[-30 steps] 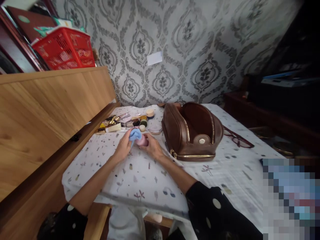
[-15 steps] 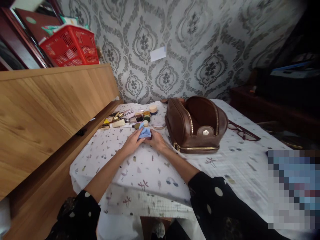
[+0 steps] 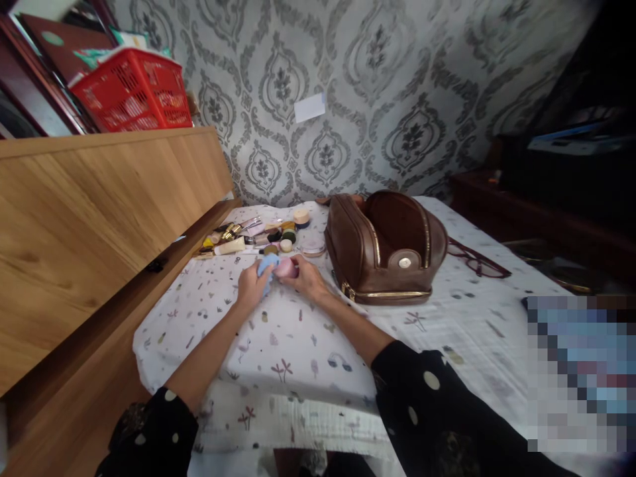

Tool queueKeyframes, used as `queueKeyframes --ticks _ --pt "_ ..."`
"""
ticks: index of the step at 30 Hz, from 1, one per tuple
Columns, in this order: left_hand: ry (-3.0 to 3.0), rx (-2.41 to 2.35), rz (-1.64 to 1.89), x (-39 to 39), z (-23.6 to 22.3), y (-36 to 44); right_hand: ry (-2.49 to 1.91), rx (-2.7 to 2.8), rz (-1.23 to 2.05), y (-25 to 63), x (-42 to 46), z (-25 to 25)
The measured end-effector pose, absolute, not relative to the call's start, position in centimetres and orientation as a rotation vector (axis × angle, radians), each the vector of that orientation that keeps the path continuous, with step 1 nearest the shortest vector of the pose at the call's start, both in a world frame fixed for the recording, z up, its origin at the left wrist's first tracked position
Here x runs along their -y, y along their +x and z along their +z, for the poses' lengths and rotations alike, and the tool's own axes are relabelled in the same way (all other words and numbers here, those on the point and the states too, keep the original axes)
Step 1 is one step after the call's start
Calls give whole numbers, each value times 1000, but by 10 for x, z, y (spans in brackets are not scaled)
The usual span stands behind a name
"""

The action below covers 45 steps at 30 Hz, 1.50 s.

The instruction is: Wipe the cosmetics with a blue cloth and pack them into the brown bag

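Note:
My left hand (image 3: 252, 283) is closed around a light blue cloth (image 3: 269, 265), bunched in its fingers. Beside it, my right hand (image 3: 307, 278) grips a small round pink container (image 3: 287, 267), probably a cosmetic jar; its exact kind is unclear. Cloth and container are close together above the patterned white sheet (image 3: 298, 358). Just beyond my hands lie several cosmetics, among them a cream tube (image 3: 230, 246), a round jar with a beige lid (image 3: 301, 217) and a flat round compact (image 3: 312, 246). To the right sits a brown toiletry bag (image 3: 387, 252), its top unzipped.
Dark red eyeglasses (image 3: 479, 260) lie right of the bag. A wooden panel (image 3: 114, 205) runs along the left, with a red plastic basket (image 3: 136, 89) above it. Patterned wallpaper (image 3: 348, 86) closes off the back. A blurred-out object (image 3: 581, 371) is at the right.
The cloth has shifted left with my left hand, off the pink container, which now shows in my right hand. The whole view has moved slightly.

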<state>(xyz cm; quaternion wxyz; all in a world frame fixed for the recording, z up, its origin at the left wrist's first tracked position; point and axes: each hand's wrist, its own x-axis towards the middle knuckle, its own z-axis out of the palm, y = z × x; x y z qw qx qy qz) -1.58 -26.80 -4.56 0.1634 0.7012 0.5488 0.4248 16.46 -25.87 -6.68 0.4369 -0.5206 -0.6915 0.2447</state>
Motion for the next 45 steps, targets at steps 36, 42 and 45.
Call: queueKeyframes --ticks 36,42,45 --pt "2531 -1214 1192 269 -46 -25 -1205 1707 745 165 263 -62" --pt "2378 -1243 1194 263 -48 -26 -1243 1755 691 166 265 -58" --pt "2386 -1225 1186 262 -46 -26 -1228 1765 698 166 266 -57"
